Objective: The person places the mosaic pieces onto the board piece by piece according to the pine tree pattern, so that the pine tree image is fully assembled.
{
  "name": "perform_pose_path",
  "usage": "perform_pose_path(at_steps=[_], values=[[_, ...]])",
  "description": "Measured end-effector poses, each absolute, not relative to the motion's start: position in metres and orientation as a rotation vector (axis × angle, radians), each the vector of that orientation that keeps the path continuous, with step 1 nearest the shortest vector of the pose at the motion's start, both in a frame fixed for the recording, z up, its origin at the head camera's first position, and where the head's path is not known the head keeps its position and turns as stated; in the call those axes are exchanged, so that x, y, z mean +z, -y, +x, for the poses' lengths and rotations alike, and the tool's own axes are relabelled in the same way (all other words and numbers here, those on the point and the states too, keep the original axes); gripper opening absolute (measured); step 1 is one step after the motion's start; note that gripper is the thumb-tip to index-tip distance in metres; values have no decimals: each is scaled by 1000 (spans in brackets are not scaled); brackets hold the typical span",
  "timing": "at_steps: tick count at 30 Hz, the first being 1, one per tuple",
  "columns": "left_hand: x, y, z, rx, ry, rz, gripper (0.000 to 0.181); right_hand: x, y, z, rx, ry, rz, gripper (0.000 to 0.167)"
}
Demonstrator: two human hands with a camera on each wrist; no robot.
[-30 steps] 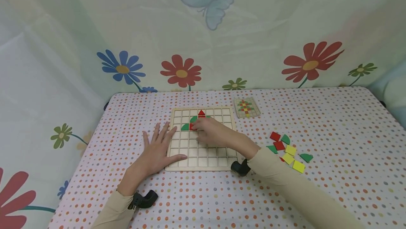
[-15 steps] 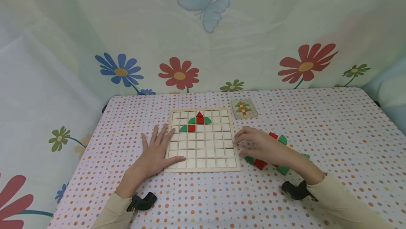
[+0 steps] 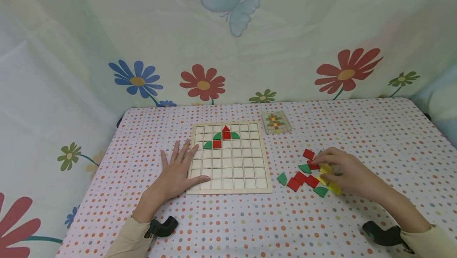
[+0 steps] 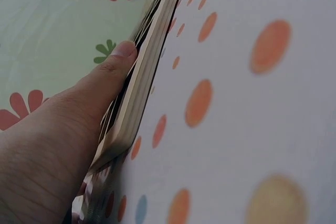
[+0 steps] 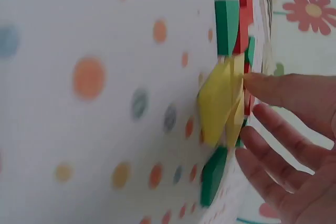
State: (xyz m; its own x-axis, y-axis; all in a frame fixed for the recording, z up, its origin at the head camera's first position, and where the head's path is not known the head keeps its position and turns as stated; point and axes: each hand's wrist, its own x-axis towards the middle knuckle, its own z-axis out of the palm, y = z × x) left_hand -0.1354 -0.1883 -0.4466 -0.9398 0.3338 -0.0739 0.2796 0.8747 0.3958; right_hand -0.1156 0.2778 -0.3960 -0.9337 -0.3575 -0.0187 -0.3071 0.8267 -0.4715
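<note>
My left hand (image 3: pixel 177 170) lies with fingers spread on the left edge of a wooden grid board (image 3: pixel 235 172), its thumb (image 4: pixel 107 85) over the board's rim. In the board's upper cells sit a red triangle tile (image 3: pixel 226 128), two red square tiles (image 3: pixel 217 144) and three green quarter-round tiles (image 3: pixel 235 135). Over the loose tiles on the right, my right hand (image 3: pixel 348 172) reaches down with loosely bent fingers. Its thumb tip is at the yellow square tiles (image 5: pixel 214 103); no tile is seen lifted. The hand partly hides the tiles beneath it.
A pattern card (image 3: pixel 277 122) showing a stepped tree shape lies beyond the board's upper right corner. Loose red squares (image 3: pixel 294 184) and green quarter-rounds (image 3: pixel 282 179) are scattered between board and right hand. A flower-printed curtain (image 3: pixel 285 31) hangs behind the dotted tablecloth (image 3: pixel 228 226).
My right hand has left the board and moved right to the loose tiles. A red square it was touching now sits uncovered in its cell. The left hand has stayed put.
</note>
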Motion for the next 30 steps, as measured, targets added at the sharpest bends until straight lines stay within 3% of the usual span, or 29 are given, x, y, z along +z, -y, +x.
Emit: perform_pose_path(at_steps=[11,21,30], values=[[-447,189,-135,577,-2914,480,109,-401,-292,-118,-793,-2886,-424,30],[-447,189,-134,585,-2914,463,109,-384,-284,-143,-699,-2738,-250,30],[-446,187,-135,584,-2906,467,109,-384,-288,-139,-727,-2719,-131,20]])
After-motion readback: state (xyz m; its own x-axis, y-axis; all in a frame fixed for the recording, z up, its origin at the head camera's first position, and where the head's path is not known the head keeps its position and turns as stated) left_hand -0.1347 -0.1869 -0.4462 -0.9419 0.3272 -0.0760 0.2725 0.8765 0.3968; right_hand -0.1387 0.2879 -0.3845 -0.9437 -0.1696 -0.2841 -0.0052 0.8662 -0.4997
